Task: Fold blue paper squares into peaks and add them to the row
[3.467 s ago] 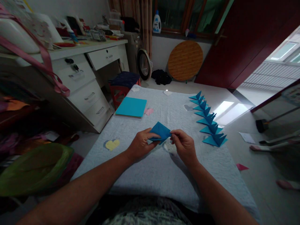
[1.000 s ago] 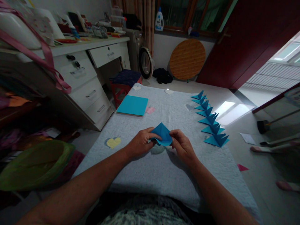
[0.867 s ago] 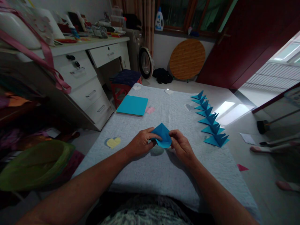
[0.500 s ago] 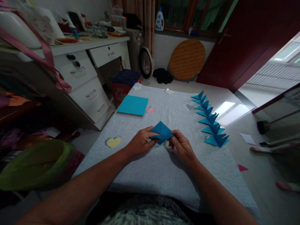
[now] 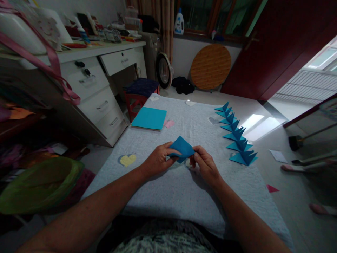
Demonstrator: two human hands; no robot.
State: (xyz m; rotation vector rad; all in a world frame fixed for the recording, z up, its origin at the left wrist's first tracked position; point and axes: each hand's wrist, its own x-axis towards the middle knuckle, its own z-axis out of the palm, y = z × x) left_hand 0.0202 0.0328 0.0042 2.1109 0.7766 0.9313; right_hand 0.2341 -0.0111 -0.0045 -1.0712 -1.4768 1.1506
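Nearest to us, our bare left hand (image 5: 159,158) and right hand (image 5: 205,161) meet over the surface (image 5: 158,196), which is covered by a pale grey-blue quilted cloth. Between them is a folded, diamond-shaped piece of blue paper (image 5: 181,144), one point turned away from us. Our left grip is narrow, holding its left side between thumb and fingers; our right grip pinches the right corner at the fingertips. The side-to-side diagonal runs from hand to hand, and we can make out no clearly longer axis. With both hands touching it, neither is nearer.

To the left, well apart, a yellow heart-shaped patch (image 5: 127,160) marks the cloth. On the right side stands a row of pointed, folded blue paper figures (image 5: 238,144). Beyond our left hand, a stack of flat, square turquoise paper (image 5: 149,118) lies near the far edge.

Farthest off, on the windowsill, a white plastic bottle with a blue cap (image 5: 179,24) bears a blue label too small to read; we find no legible writing elsewhere.
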